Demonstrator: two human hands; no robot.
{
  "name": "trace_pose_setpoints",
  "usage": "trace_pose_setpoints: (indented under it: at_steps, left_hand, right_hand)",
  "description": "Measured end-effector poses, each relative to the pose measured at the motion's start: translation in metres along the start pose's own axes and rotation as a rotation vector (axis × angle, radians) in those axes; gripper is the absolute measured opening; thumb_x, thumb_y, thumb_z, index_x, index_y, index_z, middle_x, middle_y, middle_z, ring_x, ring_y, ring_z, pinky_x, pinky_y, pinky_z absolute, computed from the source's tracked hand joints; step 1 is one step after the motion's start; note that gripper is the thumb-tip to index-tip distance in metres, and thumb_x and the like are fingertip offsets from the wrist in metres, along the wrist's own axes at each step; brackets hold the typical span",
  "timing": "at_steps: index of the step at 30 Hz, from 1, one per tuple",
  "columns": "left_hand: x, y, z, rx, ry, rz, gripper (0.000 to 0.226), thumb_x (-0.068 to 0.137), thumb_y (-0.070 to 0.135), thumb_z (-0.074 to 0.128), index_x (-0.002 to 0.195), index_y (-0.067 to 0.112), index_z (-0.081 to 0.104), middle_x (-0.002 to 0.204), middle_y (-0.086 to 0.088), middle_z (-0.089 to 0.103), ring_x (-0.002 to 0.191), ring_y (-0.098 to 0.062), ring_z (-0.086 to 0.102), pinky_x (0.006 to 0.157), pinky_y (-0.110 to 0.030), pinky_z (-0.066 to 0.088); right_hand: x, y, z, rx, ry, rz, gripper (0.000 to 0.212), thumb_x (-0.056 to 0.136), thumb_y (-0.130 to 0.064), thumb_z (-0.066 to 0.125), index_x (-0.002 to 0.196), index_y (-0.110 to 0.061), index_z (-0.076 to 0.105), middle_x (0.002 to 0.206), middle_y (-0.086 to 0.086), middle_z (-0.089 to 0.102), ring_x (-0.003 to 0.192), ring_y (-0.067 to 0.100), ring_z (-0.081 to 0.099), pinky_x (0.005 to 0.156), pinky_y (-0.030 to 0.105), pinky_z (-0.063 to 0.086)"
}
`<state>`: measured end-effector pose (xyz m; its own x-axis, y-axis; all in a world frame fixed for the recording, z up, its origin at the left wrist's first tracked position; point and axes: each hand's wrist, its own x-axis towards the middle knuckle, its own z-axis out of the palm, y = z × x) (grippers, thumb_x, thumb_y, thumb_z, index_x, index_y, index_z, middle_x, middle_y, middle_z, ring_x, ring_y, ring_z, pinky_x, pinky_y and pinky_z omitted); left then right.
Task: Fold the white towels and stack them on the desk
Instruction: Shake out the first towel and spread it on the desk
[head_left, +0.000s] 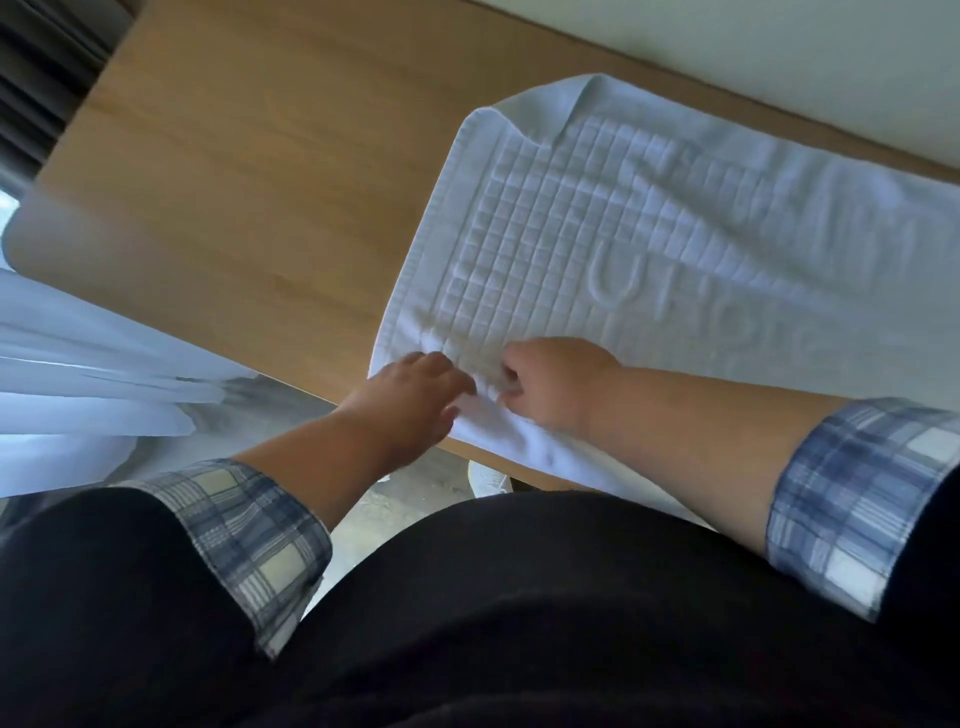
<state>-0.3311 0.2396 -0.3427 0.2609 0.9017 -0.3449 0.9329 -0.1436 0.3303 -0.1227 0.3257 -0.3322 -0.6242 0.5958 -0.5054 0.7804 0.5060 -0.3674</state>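
Lying under the fingers (511, 370): white towel (623, 234) corner

A sheer white curtain (78, 374) is seen gathered at the left, with a dark pleated curtain (47, 67) hung in the upper corner. A pale wall (779, 47) is shown at top right, and grey floor (400, 501) is glimpsed lower down.

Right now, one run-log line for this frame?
white embossed cloth towel: spread on light wooden desk | left hand: touches near corner | right hand: pinches near edge
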Motion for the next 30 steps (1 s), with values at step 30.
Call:
trace_pose_setpoints:
  at_steps: [30]
  left_hand:
    - [0.119, -0.004, -0.061, 0.113, -0.045, 0.084, 0.054, 0.098, 0.046, 0.051, 0.147, 0.026, 0.038, 0.147, -0.001, 0.044, 0.133, -0.025, 0.042, 0.105, -0.045, 0.043]
  right_hand:
    - [0.021, 0.029, -0.049, 0.263, 0.237, 0.405, 0.055, 0.100, -0.039, 0.050, 0.151, -0.022, 0.038, 0.158, 0.003, 0.033, 0.146, 0.027, 0.028, 0.115, 0.045, 0.033]
